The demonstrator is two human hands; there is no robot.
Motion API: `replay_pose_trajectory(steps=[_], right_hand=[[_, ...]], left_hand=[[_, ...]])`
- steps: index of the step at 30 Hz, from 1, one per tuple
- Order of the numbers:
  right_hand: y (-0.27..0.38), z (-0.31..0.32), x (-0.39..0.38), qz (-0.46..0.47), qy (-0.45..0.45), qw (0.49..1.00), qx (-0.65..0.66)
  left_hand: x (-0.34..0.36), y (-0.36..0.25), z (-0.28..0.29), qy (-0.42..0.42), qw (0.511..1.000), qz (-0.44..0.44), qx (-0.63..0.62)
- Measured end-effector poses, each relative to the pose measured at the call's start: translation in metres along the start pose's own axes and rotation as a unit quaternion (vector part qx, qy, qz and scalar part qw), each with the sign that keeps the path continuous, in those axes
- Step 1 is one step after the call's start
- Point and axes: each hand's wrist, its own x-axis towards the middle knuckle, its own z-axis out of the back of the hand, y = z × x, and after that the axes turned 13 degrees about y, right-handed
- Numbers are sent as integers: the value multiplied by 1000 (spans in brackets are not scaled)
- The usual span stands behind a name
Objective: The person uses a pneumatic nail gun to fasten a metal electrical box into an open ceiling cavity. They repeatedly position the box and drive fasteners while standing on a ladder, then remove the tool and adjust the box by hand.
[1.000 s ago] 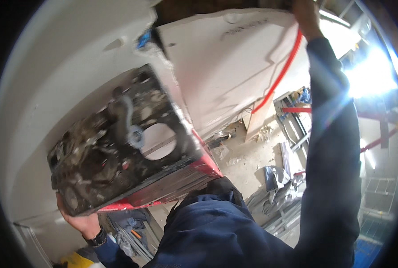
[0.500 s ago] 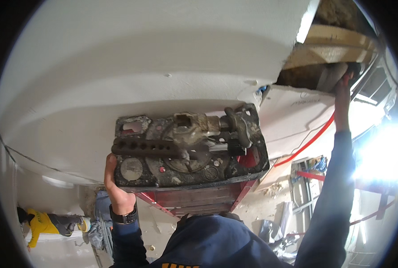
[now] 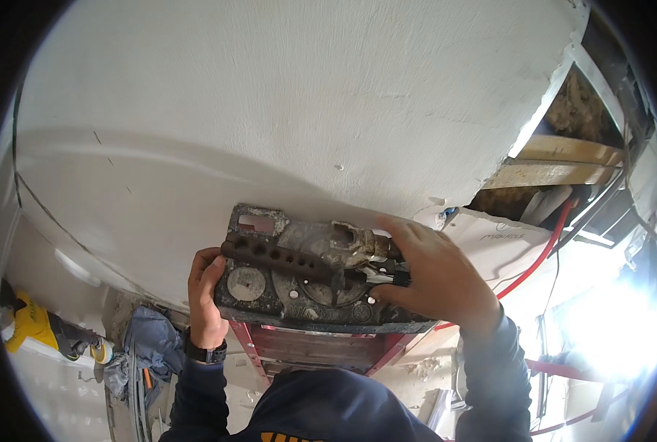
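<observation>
The grimy black top cap (image 3: 284, 272) of a red stepladder (image 3: 321, 350) is right in front of me, under a white ceiling (image 3: 306, 110). My left hand (image 3: 204, 295) grips the cap's left edge, a dark watch on its wrist. My right hand (image 3: 439, 280) lies over the cap's right end, with fingers and thumb closed around a small black and silver tool (image 3: 381, 275) that lies in the tray. A crusted metal fitting (image 3: 350, 239) sits on the cap just left of my fingers. Both my sleeves are dark blue.
At the upper right the ceiling is cut open (image 3: 564, 147), showing timber and insulation. A red cable (image 3: 542, 250) hangs down from the opening. Below at the left are a yellow power tool (image 3: 26, 324) and a grey-blue bundle (image 3: 148, 346). Bright glare (image 3: 616, 324) fills the right.
My right hand has come down from the ceiling opening onto the right end of the ladder's cap. My left hand has kept its grip, and the view has swung left.
</observation>
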Motion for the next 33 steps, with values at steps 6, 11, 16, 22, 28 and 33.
replay_pose_trajectory(steps=[6, 11, 16, 22, 28, 33], right_hand=[[-8, -12, 16, 56, -16, 998, 19], [-8, -15, 2, 66, -55, 996, -31], [-1, -9, -4, 35, -29, 995, -87], [-10, 1, 22, 69, 76, 993, -64], [-17, -5, 17, 51, 77, 995, 28], [-2, -16, -34, -22, -39, 995, 84]], left_hand=[[10, -35, -5, 49, 912, -83, 399], [10, -58, -48, 230, 720, -105, 646], [12, -54, -77, 215, 632, -88, 740], [14, -46, -85, 182, 643, -101, 737], [7, -39, -82, 154, 625, -178, 744], [-2, -31, -73, 124, 668, -230, 697]])
